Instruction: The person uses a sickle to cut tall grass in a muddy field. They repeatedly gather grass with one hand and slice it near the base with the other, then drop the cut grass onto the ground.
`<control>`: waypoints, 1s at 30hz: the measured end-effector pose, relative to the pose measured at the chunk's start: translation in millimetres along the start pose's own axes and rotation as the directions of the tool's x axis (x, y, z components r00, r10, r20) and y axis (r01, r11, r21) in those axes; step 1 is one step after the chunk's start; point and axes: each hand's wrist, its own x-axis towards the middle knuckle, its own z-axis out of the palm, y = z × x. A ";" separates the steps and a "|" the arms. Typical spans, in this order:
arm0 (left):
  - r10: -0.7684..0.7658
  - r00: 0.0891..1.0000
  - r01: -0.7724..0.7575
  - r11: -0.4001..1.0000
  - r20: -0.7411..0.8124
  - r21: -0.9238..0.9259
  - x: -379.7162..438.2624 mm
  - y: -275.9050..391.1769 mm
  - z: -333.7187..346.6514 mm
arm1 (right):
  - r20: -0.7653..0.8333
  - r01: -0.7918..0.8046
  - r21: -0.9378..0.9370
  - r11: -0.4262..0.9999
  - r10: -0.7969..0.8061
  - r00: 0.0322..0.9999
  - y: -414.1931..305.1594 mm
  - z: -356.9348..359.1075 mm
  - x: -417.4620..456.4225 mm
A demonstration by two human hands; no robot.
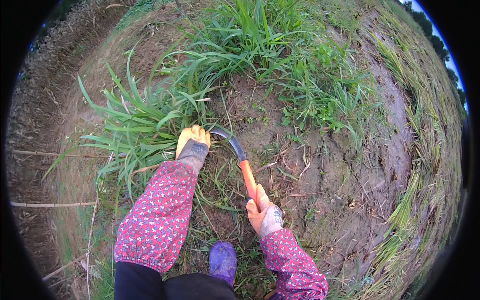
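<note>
My left hand [193, 141], in an orange and grey work glove, is closed around the base of a clump of long green grass [138, 120]. The blades fan out to the left of it. In my right hand [263, 212], gloved the same way, is the orange handle of a sickle [248, 174]. Its curved dark blade [233, 141] reaches up and left to the grass beside my left fingers. The blade's tip is hidden among the stems. Both forearms wear pink flowered sleeve covers.
More tall grass [251, 41] grows ahead, with leafy weeds [326, 105] to its right. Thin poles [56, 204] lie at the left. A muddy strip [393, 112] and flattened straw-like stalks [427, 142] run along the right. My purple boot [222, 260] stands on the weedy soil.
</note>
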 end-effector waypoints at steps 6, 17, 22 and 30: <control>-0.048 0.981 0.057 0.997 0.189 -0.043 22.2 -4.2 -7.7 | 0.138 0.012 -0.337 0.941 0.036 0.990 -57.7 -2.8 31.0; -0.065 0.990 0.077 0.992 0.122 -0.096 -2.6 -12.4 11.2 | 0.114 -0.080 -0.352 0.933 0.128 0.985 -66.7 14.2 3.6; 0.011 0.996 -0.001 0.992 0.084 -0.124 -11.2 -10.1 7.9 | -0.031 0.140 -0.198 0.970 -0.148 0.988 -24.9 13.8 -38.7; 0.151 0.924 -0.023 0.939 0.352 -0.344 -171.7 12.8 19.6 | -0.148 0.036 -0.186 0.982 -0.064 0.987 -14.6 -15.8 -64.3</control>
